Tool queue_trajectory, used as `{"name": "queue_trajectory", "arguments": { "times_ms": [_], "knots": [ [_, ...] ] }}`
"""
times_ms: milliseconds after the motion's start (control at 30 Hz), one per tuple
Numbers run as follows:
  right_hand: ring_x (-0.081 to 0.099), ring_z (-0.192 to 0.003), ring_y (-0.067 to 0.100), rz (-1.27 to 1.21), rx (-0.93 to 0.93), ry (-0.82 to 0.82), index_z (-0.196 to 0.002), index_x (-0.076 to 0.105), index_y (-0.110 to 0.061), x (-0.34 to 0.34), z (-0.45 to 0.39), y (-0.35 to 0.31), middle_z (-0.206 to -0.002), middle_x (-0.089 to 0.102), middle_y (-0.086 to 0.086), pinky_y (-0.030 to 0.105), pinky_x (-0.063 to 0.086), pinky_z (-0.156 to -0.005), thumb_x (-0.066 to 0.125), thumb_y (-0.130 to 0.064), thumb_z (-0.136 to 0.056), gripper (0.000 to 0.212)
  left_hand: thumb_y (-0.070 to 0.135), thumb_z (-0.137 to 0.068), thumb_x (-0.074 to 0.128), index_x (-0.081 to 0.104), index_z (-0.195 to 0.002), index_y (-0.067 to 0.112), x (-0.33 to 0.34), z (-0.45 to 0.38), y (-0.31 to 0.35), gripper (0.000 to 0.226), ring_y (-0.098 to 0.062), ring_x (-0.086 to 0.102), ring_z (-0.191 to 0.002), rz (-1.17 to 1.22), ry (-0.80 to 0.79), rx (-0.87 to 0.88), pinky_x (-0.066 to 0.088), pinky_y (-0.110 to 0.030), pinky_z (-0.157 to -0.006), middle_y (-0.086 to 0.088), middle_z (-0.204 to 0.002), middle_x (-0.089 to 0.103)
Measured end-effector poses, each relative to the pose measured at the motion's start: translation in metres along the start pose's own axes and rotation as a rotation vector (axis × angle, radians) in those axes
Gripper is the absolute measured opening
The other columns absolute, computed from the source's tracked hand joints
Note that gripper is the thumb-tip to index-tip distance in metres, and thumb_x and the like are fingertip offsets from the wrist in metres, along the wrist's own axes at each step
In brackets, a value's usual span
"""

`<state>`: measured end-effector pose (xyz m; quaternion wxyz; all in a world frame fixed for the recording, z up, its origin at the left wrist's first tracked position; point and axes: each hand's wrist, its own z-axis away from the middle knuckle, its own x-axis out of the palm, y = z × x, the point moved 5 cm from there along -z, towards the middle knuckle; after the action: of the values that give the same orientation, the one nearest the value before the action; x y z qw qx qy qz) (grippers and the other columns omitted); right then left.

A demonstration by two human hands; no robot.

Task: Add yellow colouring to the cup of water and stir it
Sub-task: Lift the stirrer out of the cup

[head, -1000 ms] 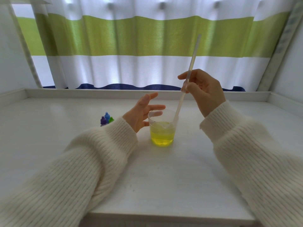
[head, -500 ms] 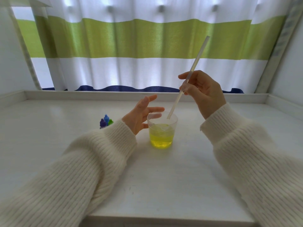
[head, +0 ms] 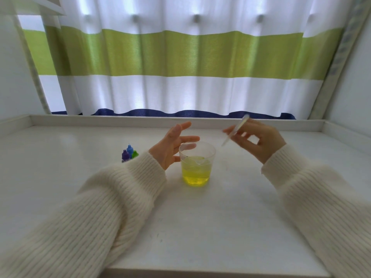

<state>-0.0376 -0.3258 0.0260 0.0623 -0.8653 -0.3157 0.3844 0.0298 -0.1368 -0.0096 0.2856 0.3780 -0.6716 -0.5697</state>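
1. White tabletop [head: 200, 227] runs to a raised rim beneath a curtain [head: 180, 55] banded green and white with a navy hem.
2. At ten o'clock from the cup, three small colouring bottles [head: 129, 154] with purple, blue and green caps stand bunched, partly hidden by the left sleeve [head: 112, 197].
3. Just beside the cup at nine o'clock, the left hand [head: 172, 146] hovers with fingers straight and spread, holding nothing; whether a fingertip touches the rim I cannot tell.
4. At the middle, the clear cup [head: 196, 163] stands upright, its water evenly yellow, nothing in it.
5. At two o'clock, clear of the cup, the right hand [head: 255, 138] pinches the blurred stirring straw [head: 235, 130], tilted, lower tip in the air.
6. Judgement: colouring and stirring look done; setting the straw down calls for a low, flat release away from the cup, so drips stay off it.
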Motion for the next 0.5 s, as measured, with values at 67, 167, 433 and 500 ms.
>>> {"name": "queue_trajectory", "arguments": {
  "times_ms": [67,167,433,500],
  "knots": [
    [0.058,-0.077,0.002,0.068,-0.040,-0.092,-0.096,0.066,-0.030,0.006,0.003,0.005,-0.093,0.065,-0.003,0.024,0.051,-0.071,0.062,-0.013,-0.082,0.023,0.058,-0.068,0.031,0.034,-0.120,0.037,0.000,0.000,0.000,0.057,-0.021,0.050,-0.113,-0.001,-0.001,-0.001,0.039,-0.042,-0.092,0.006,-0.112,0.056],
    [0.062,-0.075,0.014,0.141,-0.131,-0.168,-0.094,0.071,-0.022,0.011,0.009,0.009,-0.090,0.066,-0.003,0.033,0.052,-0.070,0.064,-0.010,-0.081,0.019,0.058,-0.068,0.031,0.034,-0.121,0.037,0.000,0.000,-0.001,0.057,-0.021,0.050,-0.113,0.007,-0.001,-0.005,0.039,-0.043,-0.093,0.004,-0.114,0.056],
    [0.065,-0.073,0.017,0.277,-0.236,-0.390,-0.093,0.073,-0.023,0.033,0.022,0.003,-0.094,0.067,-0.002,0.027,0.052,-0.068,0.066,-0.007,-0.079,0.023,0.059,-0.068,0.029,0.034,-0.120,0.038,0.000,-0.001,-0.001,0.056,-0.020,0.050,-0.111,-0.007,-0.003,-0.003,0.038,-0.042,-0.092,0.005,-0.113,0.056],
    [0.065,-0.075,0.018,0.290,-0.249,-0.424,-0.094,0.073,-0.024,0.039,0.023,0.002,-0.096,0.067,-0.001,0.026,0.052,-0.070,0.066,-0.008,-0.079,0.023,0.059,-0.068,0.029,0.033,-0.121,0.037,-0.001,-0.001,-0.001,0.057,-0.019,0.050,-0.111,-0.008,-0.004,-0.002,0.038,-0.042,-0.092,0.006,-0.112,0.056]
  ]
}}
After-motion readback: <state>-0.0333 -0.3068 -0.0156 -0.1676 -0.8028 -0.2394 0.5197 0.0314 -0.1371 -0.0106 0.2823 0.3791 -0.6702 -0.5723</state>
